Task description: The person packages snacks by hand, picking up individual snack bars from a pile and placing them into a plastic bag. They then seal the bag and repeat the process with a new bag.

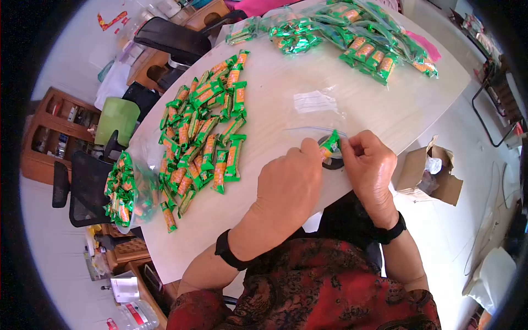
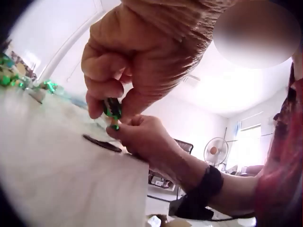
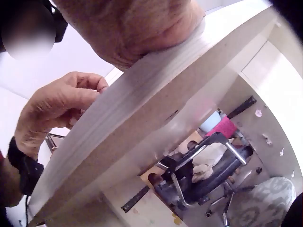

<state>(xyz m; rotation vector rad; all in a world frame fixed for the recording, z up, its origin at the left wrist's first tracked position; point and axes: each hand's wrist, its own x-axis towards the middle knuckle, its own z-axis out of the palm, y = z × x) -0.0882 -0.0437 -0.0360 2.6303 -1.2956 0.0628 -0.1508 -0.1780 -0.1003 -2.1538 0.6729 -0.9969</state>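
A small green-and-orange snack packet (image 1: 330,144) is held between both hands at the near edge of the table. My left hand (image 1: 291,181) pinches it between thumb and fingers; the left wrist view shows the packet (image 2: 112,109) standing in that grip. From the other side, my right hand (image 1: 371,164) pinches its lower end with thumb and forefinger. Below the packet lies a dark, flat round object (image 1: 333,165), partly covered by the hands. A clear plastic bag (image 1: 316,103) with a white label lies flat just beyond, its zip strip close to the packet.
Many similar packets (image 1: 203,137) are spread over the table's left side. A clear tub (image 1: 144,192) of packets stands at the left edge. Filled bags (image 1: 368,44) lie along the far side. An open cardboard box (image 1: 429,173) sits on the floor at right.
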